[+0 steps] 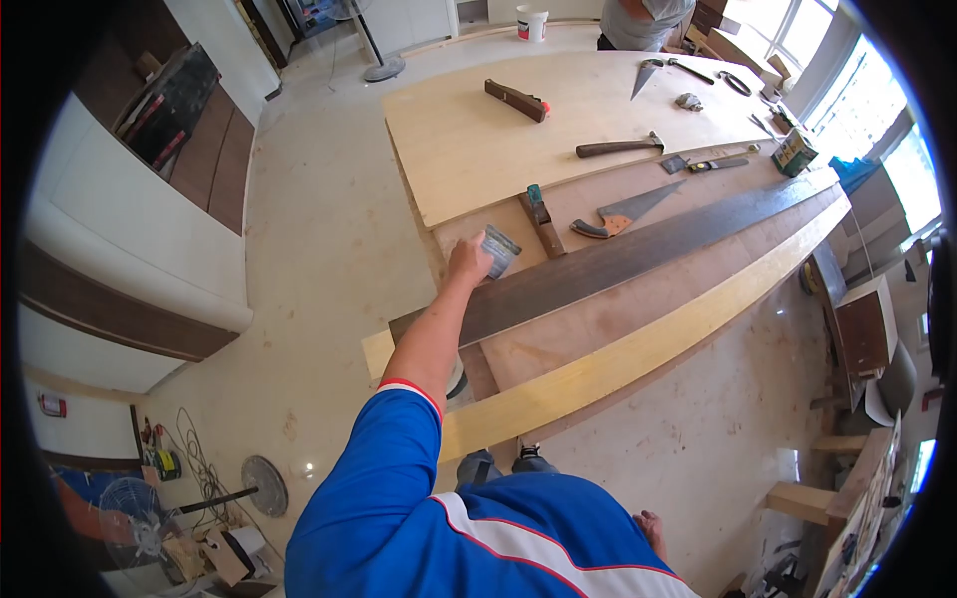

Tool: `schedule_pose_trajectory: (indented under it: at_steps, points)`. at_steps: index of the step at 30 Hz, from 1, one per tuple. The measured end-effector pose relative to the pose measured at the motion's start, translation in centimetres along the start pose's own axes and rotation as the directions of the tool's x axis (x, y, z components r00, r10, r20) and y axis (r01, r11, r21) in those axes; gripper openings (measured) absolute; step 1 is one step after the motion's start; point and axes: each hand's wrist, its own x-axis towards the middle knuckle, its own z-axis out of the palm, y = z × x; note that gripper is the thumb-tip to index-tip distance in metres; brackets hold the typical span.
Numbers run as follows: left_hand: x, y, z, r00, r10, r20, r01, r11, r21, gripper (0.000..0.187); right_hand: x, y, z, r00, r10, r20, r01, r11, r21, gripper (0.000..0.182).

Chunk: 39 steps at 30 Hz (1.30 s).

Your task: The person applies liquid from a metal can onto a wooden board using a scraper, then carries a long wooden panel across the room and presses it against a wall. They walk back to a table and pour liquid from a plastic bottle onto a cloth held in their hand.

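My left hand point(471, 259) reaches out over the near left part of the workbench, its fingers closed on a flat, grey-streaked scraper point(501, 252). Just beneath and to the right runs a long dark brown board point(628, 264). A wooden hand plane point(541, 225) and a handsaw point(626, 212) with an orange and dark handle lie a little further right. Low beside my body hangs my right hand point(651, 533), partly hidden by my shirt; its fingers are loosely bent and nothing shows in them.
A pale board point(658, 334) lines the bench's near edge. On the light plywood sheet point(449, 130) rest another plane point(516, 101) and a hammer point(620, 147). A green tin point(795, 152) stands far right. Another person point(643, 25) stands behind the bench; a fan point(145, 523) is lower left.
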Motion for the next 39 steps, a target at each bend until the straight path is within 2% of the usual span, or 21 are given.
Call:
schedule_pose_trajectory:
  at_steps: [3,6,9,10,12,13,14,15,17,19,22,24,26,29,30,32,35,38,39]
  points:
    - [-1.8,1.6,-0.3,0.954,0.185,-0.236,-0.145,0.974,0.176,0.054,-1.4,-2.3,0.1,0.999,0.036,0.019,-0.037,0.998,0.046,0.029]
    - [-0.6,0.8,0.5,0.954,0.239,-0.179,-0.239,0.971,0.022,0.053,-3.0,-3.9,0.3,0.993,0.111,0.043,-0.113,0.992,0.060,0.023]
    - [-0.5,0.8,0.3,0.969,0.175,-0.175,-0.197,0.973,-0.121,0.042,-3.5,-3.7,0.2,0.981,0.140,0.134,-0.175,0.936,0.306,0.021]
    - [-0.2,0.9,0.1,0.975,0.142,-0.169,-0.153,0.987,-0.055,0.042,-3.5,-3.3,0.0,0.976,0.131,0.171,-0.193,0.887,0.419,0.021]
    - [0.2,1.0,-0.1,0.985,0.083,-0.149,-0.073,0.995,0.073,0.043,-3.2,-1.8,0.3,0.988,0.119,0.102,-0.147,0.929,0.339,0.021]
    - [0.3,0.5,0.5,0.967,0.095,-0.238,-0.098,0.995,-0.004,0.030,-2.6,0.4,0.5,0.991,0.119,0.064,-0.133,0.945,0.300,0.021]
    - [0.5,-0.5,1.1,0.941,0.092,-0.326,-0.124,0.989,-0.076,0.020,-0.8,3.3,0.4,0.998,0.021,0.059,-0.034,0.971,0.238,0.021]
    - [1.0,-1.1,1.5,0.898,0.143,-0.416,-0.165,0.986,-0.017,0.014,1.6,6.4,0.1,0.995,-0.077,0.069,0.064,0.983,0.170,0.021]
    - [0.7,-1.0,0.4,0.910,0.069,-0.409,-0.090,0.996,-0.031,0.010,2.4,7.2,0.4,0.987,-0.143,0.072,0.139,0.989,0.057,0.021]
    - [1.2,-1.7,-0.3,0.917,-0.040,-0.396,0.033,0.999,-0.024,0.006,1.5,3.2,0.6,0.998,-0.058,0.028,0.059,0.998,-0.017,0.020]
    - [2.0,-3.3,0.1,0.906,-0.066,-0.419,0.064,0.998,-0.020,0.004,-0.9,-4.5,1.1,0.991,0.134,-0.024,-0.134,0.990,-0.039,0.015]
    - [1.5,-3.0,0.1,0.910,-0.121,-0.397,0.089,0.991,-0.099,0.004,-2.2,-7.7,1.7,0.969,0.246,-0.038,-0.245,0.969,0.020,0.012]
    - [0.2,-1.9,0.2,0.928,-0.157,-0.337,0.094,0.976,-0.197,0.026,-2.3,-8.8,2.0,0.951,0.307,-0.044,-0.304,0.951,0.063,0.011]
    - [-1.4,0.1,1.9,0.943,-0.059,-0.327,-0.008,0.979,-0.202,0.046,-1.9,-9.0,2.1,0.958,0.284,-0.040,-0.284,0.959,0.026,0.010]
    - [-2.2,1.0,2.2,0.945,-0.013,-0.328,-0.064,0.972,-0.225,0.048,-1.6,-9.0,2.1,0.962,0.270,-0.035,-0.270,0.963,0.014,0.010]
    - [-2.6,1.9,2.9,0.953,0.077,-0.293,-0.119,0.985,-0.129,0.047,-1.4,-9.2,2.0,0.968,0.250,-0.027,-0.251,0.968,-0.009,0.010]
    - [-2.2,2.5,3.4,0.934,0.034,-0.357,-0.109,0.975,-0.192,0.046,-1.3,-9.5,2.1,0.971,0.238,-0.031,-0.239,0.971,-0.027,0.009]
    - [-0.5,1.2,2.1,0.876,-0.063,-0.479,-0.052,0.973,-0.224,0.045,-1.8,-9.8,2.4,0.971,0.229,-0.062,-0.231,0.973,-0.021,0.009]
    - [-1.0,1.3,-0.1,0.893,-0.143,-0.426,0.044,0.971,-0.234,0.044,-2.0,-10.2,2.8,0.970,0.227,-0.083,-0.229,0.973,-0.009,0.009]
